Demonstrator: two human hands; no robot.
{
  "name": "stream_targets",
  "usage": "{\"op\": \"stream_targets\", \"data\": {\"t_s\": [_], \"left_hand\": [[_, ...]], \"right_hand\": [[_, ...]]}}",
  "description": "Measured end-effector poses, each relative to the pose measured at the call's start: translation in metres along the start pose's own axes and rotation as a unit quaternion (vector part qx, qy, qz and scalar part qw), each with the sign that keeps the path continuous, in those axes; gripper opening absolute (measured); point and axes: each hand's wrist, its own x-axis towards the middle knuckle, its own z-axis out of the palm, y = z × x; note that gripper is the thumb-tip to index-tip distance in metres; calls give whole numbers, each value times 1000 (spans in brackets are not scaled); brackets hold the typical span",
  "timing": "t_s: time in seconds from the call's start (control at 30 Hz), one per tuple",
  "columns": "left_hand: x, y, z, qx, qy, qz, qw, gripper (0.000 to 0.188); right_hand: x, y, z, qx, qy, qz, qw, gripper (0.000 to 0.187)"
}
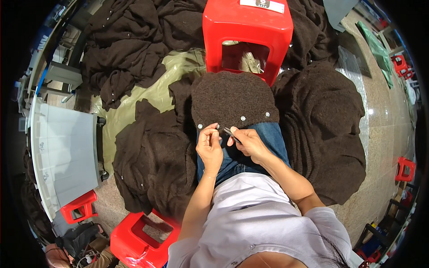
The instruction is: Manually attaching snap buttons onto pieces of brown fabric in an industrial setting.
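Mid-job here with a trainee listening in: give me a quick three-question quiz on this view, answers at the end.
1. Which hand holds the small metal-tipped tool?
2. True or false: the brown knit piece between the stool and the hands lies over the jeans.
3. That stool straight ahead is: A) green; B) white; C) red.

Key: 1. The right hand. 2. True. 3. C.
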Motion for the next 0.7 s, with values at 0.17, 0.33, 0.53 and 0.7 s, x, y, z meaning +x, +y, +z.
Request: {"op": "stream_targets", "data": {"t_s": [0.17,0.33,0.53,0.7], "left_hand": [[-1,3,-2,-30,-10,-16,999,5],[-2,5,-4,-33,-12,-14,999,4],[-3,2,-5,-23,-23,-4,999,4],[-2,0,-6,-30,8,-13,999,5]], "right_hand": [[6,-3,12,-43,27,5,999,49],[11,-2,15,-63,36,1,997,48],[13,-1,15,-83,48,-10,995,47],[3,3,8,-79,52,-22,995,49]]}}
